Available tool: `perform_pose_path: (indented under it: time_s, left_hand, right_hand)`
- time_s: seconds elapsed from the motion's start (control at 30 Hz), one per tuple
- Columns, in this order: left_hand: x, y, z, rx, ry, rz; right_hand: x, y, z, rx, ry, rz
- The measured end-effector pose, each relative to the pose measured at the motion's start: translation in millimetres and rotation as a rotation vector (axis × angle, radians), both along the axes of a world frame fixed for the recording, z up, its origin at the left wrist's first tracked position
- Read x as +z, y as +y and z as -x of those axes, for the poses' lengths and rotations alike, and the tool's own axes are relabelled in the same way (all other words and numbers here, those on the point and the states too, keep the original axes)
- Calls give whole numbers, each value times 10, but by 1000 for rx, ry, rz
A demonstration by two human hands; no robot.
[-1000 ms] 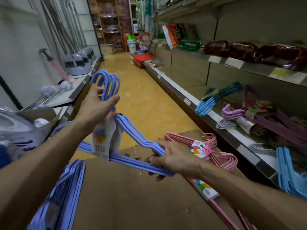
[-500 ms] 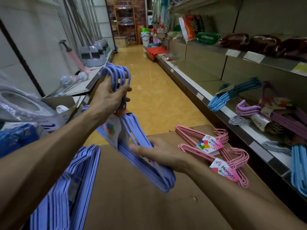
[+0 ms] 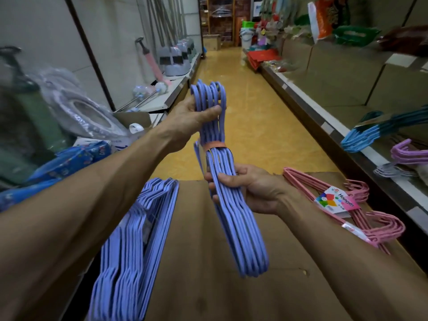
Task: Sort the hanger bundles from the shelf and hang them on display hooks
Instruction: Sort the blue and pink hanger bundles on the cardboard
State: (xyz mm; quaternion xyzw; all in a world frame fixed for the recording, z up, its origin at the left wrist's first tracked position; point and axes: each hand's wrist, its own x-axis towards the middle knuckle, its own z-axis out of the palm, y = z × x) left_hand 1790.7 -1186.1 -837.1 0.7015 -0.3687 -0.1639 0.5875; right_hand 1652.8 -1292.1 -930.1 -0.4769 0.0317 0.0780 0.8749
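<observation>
since a moment ago the blue hanger bundle (image 3: 222, 172) has swung edge-on and upright over the cardboard box (image 3: 208, 286), its long axis running from the left hand (image 3: 196, 114), clenched round the hooks on top, down past the right hand (image 3: 250, 188) grasping the shoulders.

- Left hand (image 3: 190, 117) grips the hooks of a blue bundle (image 3: 231, 205); right hand (image 3: 250, 191) curls round its body.
- More blue hangers (image 3: 134, 246) lie left on the cardboard (image 3: 208, 286), pink hangers (image 3: 347, 209) right.
- Teal hangers (image 3: 379, 133) and purple hangers (image 3: 407, 154) sit on the shelf (image 3: 342, 133).
</observation>
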Motion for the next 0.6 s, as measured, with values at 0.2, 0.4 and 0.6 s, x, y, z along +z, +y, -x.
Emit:
perform_pose_path:
  time_s: [0.2, 0.4, 0.6]
  left_hand:
    - [-93, 474, -302, 56, -192, -547]
    - [-309, 930, -624, 105, -460, -866]
    - [-658, 1241, -770, -51, -494, -949]
  right_hand:
    - [-371, 363, -152, -67, 104, 9]
    - [-1073, 871, -440, -242, 220, 69]
    - [-1684, 1358, -713, -344, 234, 339]
